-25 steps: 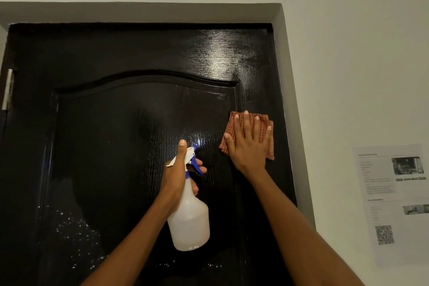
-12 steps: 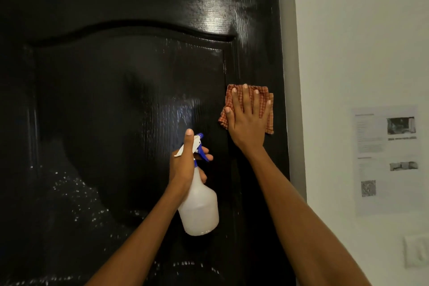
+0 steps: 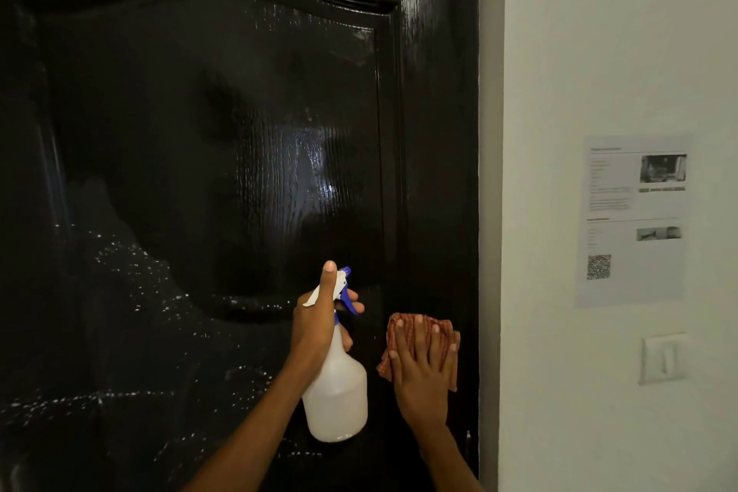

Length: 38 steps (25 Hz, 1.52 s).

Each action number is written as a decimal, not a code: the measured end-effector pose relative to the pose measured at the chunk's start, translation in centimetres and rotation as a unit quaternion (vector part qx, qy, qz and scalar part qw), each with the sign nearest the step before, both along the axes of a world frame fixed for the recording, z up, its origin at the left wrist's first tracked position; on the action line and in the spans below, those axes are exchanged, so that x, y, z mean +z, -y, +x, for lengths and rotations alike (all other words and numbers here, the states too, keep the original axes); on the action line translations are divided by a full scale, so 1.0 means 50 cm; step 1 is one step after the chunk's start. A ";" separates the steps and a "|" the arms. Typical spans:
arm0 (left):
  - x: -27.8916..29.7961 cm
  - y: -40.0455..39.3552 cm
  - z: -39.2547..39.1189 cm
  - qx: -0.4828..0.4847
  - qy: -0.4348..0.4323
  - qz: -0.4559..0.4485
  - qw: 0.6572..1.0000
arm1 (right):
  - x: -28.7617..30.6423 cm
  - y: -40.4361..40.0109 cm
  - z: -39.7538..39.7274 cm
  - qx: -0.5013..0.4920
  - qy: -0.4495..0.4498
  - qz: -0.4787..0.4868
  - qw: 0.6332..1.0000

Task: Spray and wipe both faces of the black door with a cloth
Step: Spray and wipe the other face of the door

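Door top, bottom and left edge are cut off by the frame; no handle or hinge in view, and the left third is too dark to read beyond faint panel moulding. Both forearms run off the bottom edge. Printed sheet (image 3: pixel 635 220) on the white wall (image 3: pixel 599 52) right of the door is too blurred to read, only two small photos and a QR code make out; a white wall switch (image 3: pixel 663 359) sits below it. The black door (image 3: pixel 223 124) fills the left and centre: glossy, wood-grain texture, raised arched panel, wet sheen and streaks at upper right and mid panel, white droplet speckle across the lower left. Left hand (image 3: pixel 315 322) grips the neck of a white spray bottle (image 3: pixel 335 391) with a blue trigger, thumb up along the back of the head, fingers curled round the front at the trigger; the nozzle points at the door. Right hand (image 3: pixel 423 375) lies flat, fingers straight and together, pressing a reddish checked cloth (image 3: pixel 403 326) against the door's right stile, just beside the bottle and near the door's right edge. The cloth is mostly hidden under the hand.
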State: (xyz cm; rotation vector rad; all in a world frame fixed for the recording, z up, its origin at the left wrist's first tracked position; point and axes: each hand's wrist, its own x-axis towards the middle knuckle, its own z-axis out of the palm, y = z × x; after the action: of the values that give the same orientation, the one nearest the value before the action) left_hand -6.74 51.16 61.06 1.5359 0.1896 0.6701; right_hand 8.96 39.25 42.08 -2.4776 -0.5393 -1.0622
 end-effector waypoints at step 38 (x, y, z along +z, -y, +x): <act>-0.112 -0.025 0.020 -0.046 -0.089 -0.043 0.994 | 0.086 -0.059 0.009 -0.021 -0.120 0.267 0.956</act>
State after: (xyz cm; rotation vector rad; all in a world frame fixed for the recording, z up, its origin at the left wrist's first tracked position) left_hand -5.75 52.40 55.47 1.5120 0.2777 0.4462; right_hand 9.42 42.18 46.36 -2.0949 -0.1001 -0.7741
